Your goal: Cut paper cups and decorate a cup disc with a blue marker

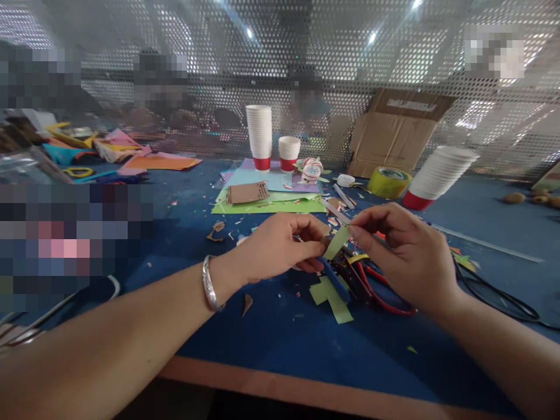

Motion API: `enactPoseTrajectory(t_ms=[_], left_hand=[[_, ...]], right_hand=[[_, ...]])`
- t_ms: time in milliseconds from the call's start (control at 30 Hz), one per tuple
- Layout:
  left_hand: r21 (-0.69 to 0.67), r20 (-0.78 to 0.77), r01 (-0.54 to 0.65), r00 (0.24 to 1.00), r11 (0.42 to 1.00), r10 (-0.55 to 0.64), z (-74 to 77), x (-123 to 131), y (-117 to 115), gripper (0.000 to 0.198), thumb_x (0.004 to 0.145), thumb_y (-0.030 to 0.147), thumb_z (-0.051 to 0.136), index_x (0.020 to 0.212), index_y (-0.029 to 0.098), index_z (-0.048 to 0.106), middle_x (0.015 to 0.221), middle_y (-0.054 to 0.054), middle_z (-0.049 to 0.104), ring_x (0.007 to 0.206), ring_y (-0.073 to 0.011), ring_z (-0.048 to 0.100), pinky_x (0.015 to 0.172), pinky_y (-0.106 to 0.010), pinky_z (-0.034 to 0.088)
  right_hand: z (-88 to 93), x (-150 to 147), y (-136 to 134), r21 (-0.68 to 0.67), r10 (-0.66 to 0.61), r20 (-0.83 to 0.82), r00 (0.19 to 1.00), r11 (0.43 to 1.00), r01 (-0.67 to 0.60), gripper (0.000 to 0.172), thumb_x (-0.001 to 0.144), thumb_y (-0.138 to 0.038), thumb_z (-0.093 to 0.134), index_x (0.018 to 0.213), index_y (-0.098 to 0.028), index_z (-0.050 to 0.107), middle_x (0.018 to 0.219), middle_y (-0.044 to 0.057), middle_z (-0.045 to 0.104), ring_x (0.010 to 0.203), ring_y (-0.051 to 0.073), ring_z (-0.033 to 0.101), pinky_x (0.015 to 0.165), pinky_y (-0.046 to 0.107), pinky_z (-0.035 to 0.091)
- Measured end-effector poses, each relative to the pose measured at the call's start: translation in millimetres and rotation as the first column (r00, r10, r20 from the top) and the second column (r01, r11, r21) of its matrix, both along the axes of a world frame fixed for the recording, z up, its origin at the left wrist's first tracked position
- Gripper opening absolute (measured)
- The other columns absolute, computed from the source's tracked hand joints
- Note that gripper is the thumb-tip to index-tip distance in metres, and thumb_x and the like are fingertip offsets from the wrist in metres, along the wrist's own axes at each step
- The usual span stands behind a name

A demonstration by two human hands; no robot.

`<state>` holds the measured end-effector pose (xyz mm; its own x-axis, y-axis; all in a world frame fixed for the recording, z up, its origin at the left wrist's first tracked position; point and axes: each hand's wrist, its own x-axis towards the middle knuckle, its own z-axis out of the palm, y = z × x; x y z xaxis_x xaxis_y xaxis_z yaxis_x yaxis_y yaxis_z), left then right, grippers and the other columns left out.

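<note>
The right hand (405, 254) pinches a pale green paper strip (338, 241) between thumb and forefinger, the gap closed to the paper's thickness. At the strip's lower end the left hand (277, 248) has its thumb and fingers drawn together; whether they grip the strip or only touch it cannot be told, since they overlap there. The step in hand seems to be positioning this strip between both hands; the next move likely calls for a light, steady pinch, because thin paper would crease easily. Both forearms come in from the lower corners, the left nearly straight with the back of the hand upward and a silver bangle (210, 283) at the wrist, the right with fingers curled inward and thumb below. Just below the grip lie cut green paper pieces (338, 307), a blue handle (336, 281) and red-handled scissors (396, 310). Beyond it, paper scraps litter the blue tabletop (271, 338); a yellow tape roll (388, 183) and a tilted paper-cup stack (441, 176) stand farther off to the right, an upright stack (259, 139) to the left.
</note>
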<state>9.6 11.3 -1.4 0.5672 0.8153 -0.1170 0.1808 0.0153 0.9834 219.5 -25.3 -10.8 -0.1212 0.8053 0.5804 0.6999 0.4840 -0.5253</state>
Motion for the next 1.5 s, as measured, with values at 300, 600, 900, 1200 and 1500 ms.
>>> enactPoseTrajectory(t_ms=[300, 600, 900, 1200, 1500], left_hand=[[-0.012, 0.016, 0.024, 1.000, 1.000, -0.024, -1.4, 0.9, -1.8, 0.003, 0.084, 0.016, 0.065, 0.086, 0.015, 0.063, 0.082, 0.001, 0.067, 0.072, -0.0130, 0.074, 0.066, -0.022, 0.061], [0.004, 0.026, 0.046, 0.999, 0.999, -0.046, -3.1, -0.5, -1.1, 0.004, 0.082, 0.016, 0.066, 0.086, 0.016, 0.064, 0.083, 0.000, 0.068, 0.074, -0.0138, 0.074, 0.070, -0.024, 0.061], [-0.036, 0.045, 0.038, 0.998, 0.999, -0.036, -2.5, 0.1, -2.4, 0.003, 0.083, 0.014, 0.066, 0.085, 0.015, 0.063, 0.083, 0.001, 0.067, 0.073, -0.0131, 0.075, 0.068, -0.022, 0.061], [-0.110, 0.093, 0.044, 0.995, 0.993, -0.034, -0.8, 0.7, -1.6, 0.005, 0.083, 0.012, 0.067, 0.086, 0.015, 0.064, 0.086, 0.000, 0.068, 0.072, -0.0118, 0.074, 0.069, -0.022, 0.061], [-0.070, 0.094, 0.016, 0.996, 0.997, -0.009, -0.4, 0.2, -2.7, 0.009, 0.083, 0.014, 0.068, 0.079, 0.015, 0.060, 0.080, 0.002, 0.065, 0.072, -0.0129, 0.074, 0.068, -0.022, 0.061]], right_hand=[[-3.4, -0.7, 4.4, 0.023, 0.006, 0.010, 1.000, 1.000, -0.006, 0.002, 0.092, -0.024, 0.065, 0.094, -0.024, 0.064, 0.083, -0.001, 0.067, 0.072, 0.015, 0.062, 0.069, 0.029, 0.050], [-3.3, 0.2, 3.0, 0.026, 0.001, 0.031, 1.000, 1.000, -0.002, 0.001, 0.092, -0.025, 0.064, 0.093, -0.025, 0.063, 0.082, 0.000, 0.066, 0.070, 0.015, 0.062, 0.069, 0.030, 0.050], [-4.4, 0.3, 3.1, 0.029, 0.023, 0.010, 1.000, 0.999, -0.024, 0.002, 0.092, -0.023, 0.065, 0.094, -0.023, 0.063, 0.082, -0.001, 0.066, 0.072, 0.013, 0.061, 0.070, 0.027, 0.050], [-4.1, -0.3, 2.4, -0.083, 0.101, -0.160, 0.982, 0.990, -0.115, 0.020, 0.090, -0.031, 0.068, 0.106, -0.022, 0.060, 0.094, 0.003, 0.067, 0.079, 0.015, 0.067, 0.072, 0.028, 0.055], [-11.2, -4.4, 4.8, -0.253, 0.200, -0.133, 0.971, 0.940, -0.228, 0.039, 0.087, -0.031, 0.071, 0.121, -0.024, 0.053, 0.085, -0.002, 0.063, 0.073, 0.013, 0.065, 0.066, 0.026, 0.053]])
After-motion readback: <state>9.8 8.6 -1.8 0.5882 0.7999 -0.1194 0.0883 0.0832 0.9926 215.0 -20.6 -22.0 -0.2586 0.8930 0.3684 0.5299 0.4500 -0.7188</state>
